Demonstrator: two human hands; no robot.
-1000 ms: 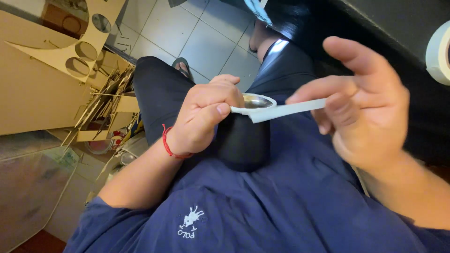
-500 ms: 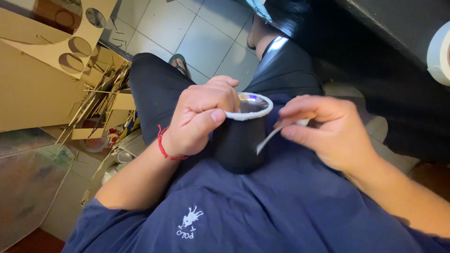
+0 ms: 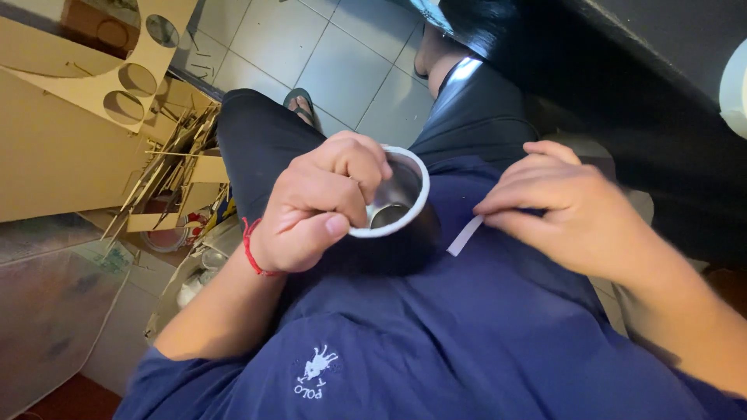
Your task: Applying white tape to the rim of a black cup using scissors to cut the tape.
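hidden: lower body of the dark cup [image 3: 389, 233] sits behind the left hand [image 3: 311, 206] and blends into the navy shirt [image 3: 436, 342], outline hard to make out
cut off: right forearm runs out at the right edge; pale round object [image 3: 735, 85] at far right only partly in frame, kind unclear
hard to tell: whether the white tape strip [image 3: 464, 236] joins the white band on the cup rim; the gap between them is hidden by shadow
left hand: wrapped around the cup, thumb on the near rim, fingers curled over the far rim, red cord [image 3: 250, 250] on the wrist
right hand [image 3: 576, 206]: thumb and fingertips pinched narrow on the upper end of the tape strip
cup place: centre of scene, on the person's lap against the shirt, mouth tilted up and right, shiny metal inside
tape place: just right of the cup, hanging slantwise over the shirt
counts: 1 cup, 1 tape strip, 2 hands, 1 sandalled foot [image 3: 302, 105] far on the tiled floor [image 3: 350, 54]
left side: cardboard sheet with round cut-outs [image 3: 117, 70], 3 holes seen; pile of thin sticks [image 3: 167, 175] below it, uncountable
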